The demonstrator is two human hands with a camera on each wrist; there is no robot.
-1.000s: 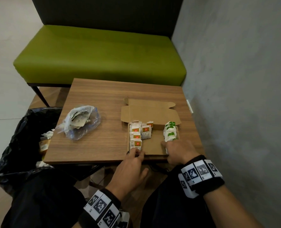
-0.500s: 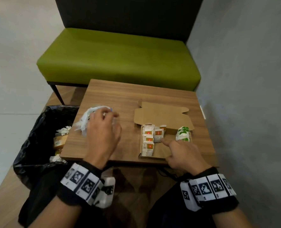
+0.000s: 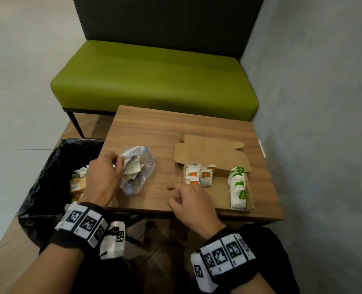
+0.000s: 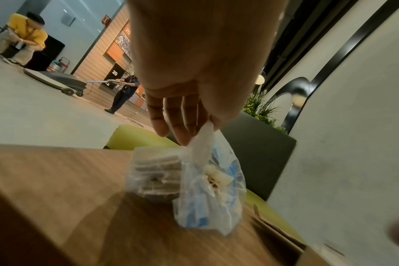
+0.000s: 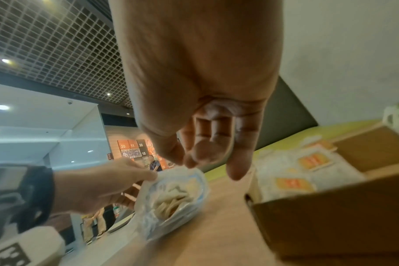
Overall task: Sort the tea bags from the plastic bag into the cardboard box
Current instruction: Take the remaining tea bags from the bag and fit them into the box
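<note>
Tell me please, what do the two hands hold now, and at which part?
The left hand pinches the plastic bag at its open top edge, by the white rim. The right hand holds nothing; its fingers hang loosely curled between the bag and the cardboard box.

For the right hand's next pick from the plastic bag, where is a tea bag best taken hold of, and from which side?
Probably at an upturned edge of a tea bag in the plastic bag's open mouth, coming from the box side. The left hand pinches the rim up, so the mouth faces the empty right hand. A thumb-and-finger grip suits the flat, loosely piled sachets.
</note>
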